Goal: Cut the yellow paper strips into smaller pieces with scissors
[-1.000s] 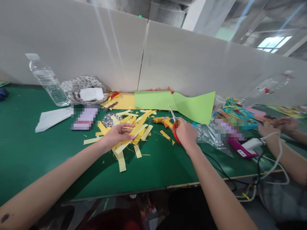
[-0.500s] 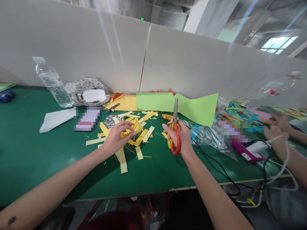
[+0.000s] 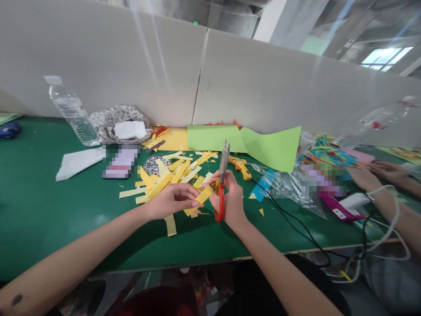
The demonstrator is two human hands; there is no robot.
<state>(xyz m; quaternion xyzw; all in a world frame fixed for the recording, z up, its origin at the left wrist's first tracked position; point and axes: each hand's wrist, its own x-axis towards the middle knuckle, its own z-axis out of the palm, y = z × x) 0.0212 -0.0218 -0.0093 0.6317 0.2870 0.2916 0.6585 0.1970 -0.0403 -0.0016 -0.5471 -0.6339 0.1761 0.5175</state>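
Observation:
My left hand (image 3: 174,201) pinches a yellow paper strip (image 3: 203,195) between thumb and fingers. Close beside it, my right hand (image 3: 232,197) is wrapped round scissors (image 3: 224,164) with red and yellow handles, their blades pointing up and away. The right thumb is near the strip's far end; whether it touches is unclear. Under and behind my left hand lies a loose pile of yellow and pale yellow strips (image 3: 161,180). A yellow glue gun (image 3: 241,167) rests behind my right hand.
Green paper (image 3: 269,149) stands along the partition (image 3: 250,83). At left are a water bottle (image 3: 74,112), a phone (image 3: 120,162) and a cloth pouch (image 3: 112,116). Plastic film (image 3: 289,188), a black cable (image 3: 296,223) and a purple power strip (image 3: 340,208) lie right, near another person's hands (image 3: 366,177).
Both hands have come together over the front of the pile. A single strip now shows in my left hand. My right hand moved left with the scissors, uncovering the glue gun.

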